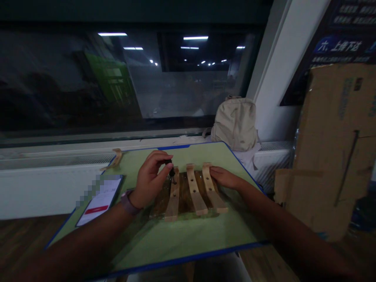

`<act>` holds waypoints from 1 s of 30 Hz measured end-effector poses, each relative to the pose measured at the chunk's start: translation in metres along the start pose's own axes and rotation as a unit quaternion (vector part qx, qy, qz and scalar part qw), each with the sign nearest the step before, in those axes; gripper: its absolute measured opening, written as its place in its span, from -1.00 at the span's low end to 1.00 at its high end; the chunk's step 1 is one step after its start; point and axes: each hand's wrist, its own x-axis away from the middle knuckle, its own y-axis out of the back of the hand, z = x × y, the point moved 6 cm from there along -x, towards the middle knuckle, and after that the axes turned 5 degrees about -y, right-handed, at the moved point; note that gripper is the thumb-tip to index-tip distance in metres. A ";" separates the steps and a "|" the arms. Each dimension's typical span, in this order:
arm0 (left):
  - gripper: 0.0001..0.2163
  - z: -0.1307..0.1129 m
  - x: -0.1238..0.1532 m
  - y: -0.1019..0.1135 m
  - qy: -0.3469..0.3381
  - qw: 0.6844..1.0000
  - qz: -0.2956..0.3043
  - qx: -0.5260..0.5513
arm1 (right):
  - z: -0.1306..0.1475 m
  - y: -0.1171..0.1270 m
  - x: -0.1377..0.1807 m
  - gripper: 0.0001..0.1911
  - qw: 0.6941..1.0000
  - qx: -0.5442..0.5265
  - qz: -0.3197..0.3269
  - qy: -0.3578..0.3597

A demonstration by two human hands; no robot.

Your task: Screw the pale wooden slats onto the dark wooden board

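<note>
Pinching a small dark screw-like part (170,168) between thumb and fingertips, the person's left hand (151,178) hovered over the leftmost of three pale wooden slats (173,197), the tip of the dark part pointing down at a hole near that slat's far end. The fingers of this hand were curled and grasping the part; a purple band (129,203) circled the wrist. The right hand (225,177) lay flat, its fingers extended and released, pressing on the far end of the rightmost pale wooden slat (214,190) and gripping nothing. Between these two stood the middle pale wooden slat (195,190), which showed two round holes along its length. All three slats lay side by side, slightly fanned, across darker brown wooden crosspieces (183,196), the whole assembly resting near the centre of a light green tabletop with a blue edge (182,239). To the left of the assembly, a smartphone with a lit white screen (100,199) lay on the tabletop. A separate pale wooden piece (116,158) lay at the far left corner. Beyond the table, a beige fabric backpack (236,123) rested on the white sill below a dark window (126,78), and a large brown cardboard box (331,149) stood at the right.
</note>
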 end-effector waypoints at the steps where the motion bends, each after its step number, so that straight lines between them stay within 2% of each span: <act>1: -0.89 0.000 -0.001 0.001 0.006 1.000 -0.003 -0.005 | -0.001 0.000 0.000 -0.45 1.000 -0.007 -0.001 -0.002; 7: -0.76 0.009 0.011 0.008 0.097 0.991 -0.079 0.040 | 0.000 -0.002 0.000 -0.42 1.000 -0.014 0.000 0.014; 14: -0.85 0.008 0.029 0.014 0.070 0.993 -0.089 0.041 | -0.001 -0.002 0.000 -0.42 1.000 0.007 -0.002 0.027; 18: -0.76 0.012 0.032 0.017 0.057 0.991 -0.098 0.066 | -0.002 -0.003 0.002 -0.45 1.000 0.005 0.006 0.010; 21: -0.71 0.014 0.034 0.020 0.074 0.989 -0.113 0.052 | 0.001 -0.002 0.004 -0.43 1.000 0.009 0.011 0.004; 25: -0.71 0.014 0.037 0.018 0.105 0.991 -0.083 0.029 | 0.010 -0.001 0.007 -0.40 0.999 0.024 0.004 0.021; 30: -0.68 0.009 0.038 0.016 0.094 0.993 -0.053 0.048 | 0.009 -0.002 0.008 -0.50 0.999 0.034 0.003 0.013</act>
